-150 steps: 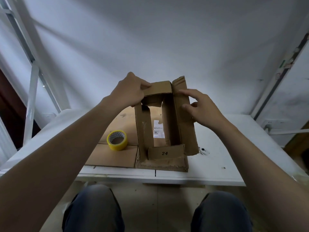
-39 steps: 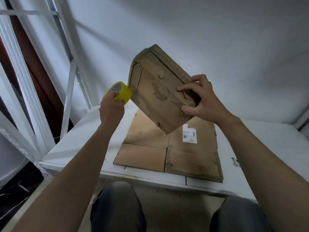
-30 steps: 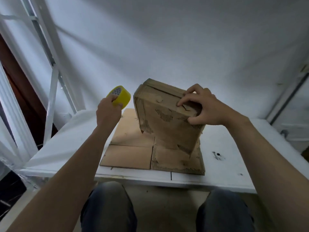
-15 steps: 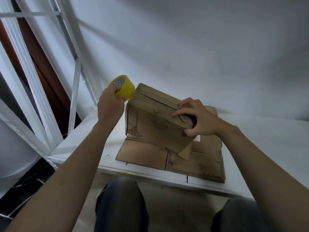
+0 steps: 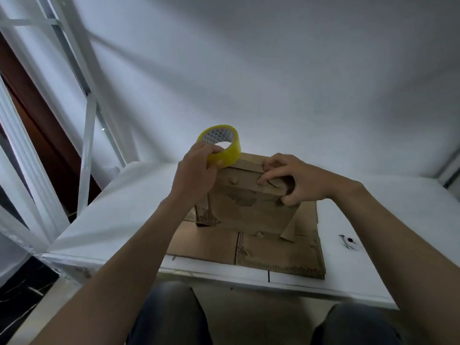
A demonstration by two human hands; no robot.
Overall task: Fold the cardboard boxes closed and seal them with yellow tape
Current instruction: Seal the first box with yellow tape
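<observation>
- Our cardboard box [image 5: 244,205] stood on the counter [image 5: 119,220], sitting on the far part of a flattened cardboard sheet [image 5: 273,255].
- Folding looked basically done to us: top flaps lay shut, and the box read as a closed block. One small triangular flap [image 5: 288,231] stuck out at the bottom right corner though, so not super tidy.
- Our right hand [image 5: 293,181] pinched the top right of the box, fingertips curled onto the flap seam and thumb against the near face, pinning the flaps down.
- Our left hand [image 5: 196,170] gripped the yellow tape roll [image 5: 221,146], fingers wrapped round its near side, at the far-left top corner of the box. Whether the roll actually touched the cardboard, we couldn't tell.
- No yellow strip showed anywhere on the box and we couldn't spot a pulled-out free end, so sealing hadn't really started as far as we could judge.
- Left to do, our guess: find the tape end, stick it at the left edge, run it across the seam with the right hand minding the flaps, then tear it off.
- Task says boxes, plural, and the flat sheet underneath looked like another one waiting to be folded, so we'd have called it well under halfway.
- Also there: a small dark-and-white thing [image 5: 348,242] on the counter off to the right.
</observation>
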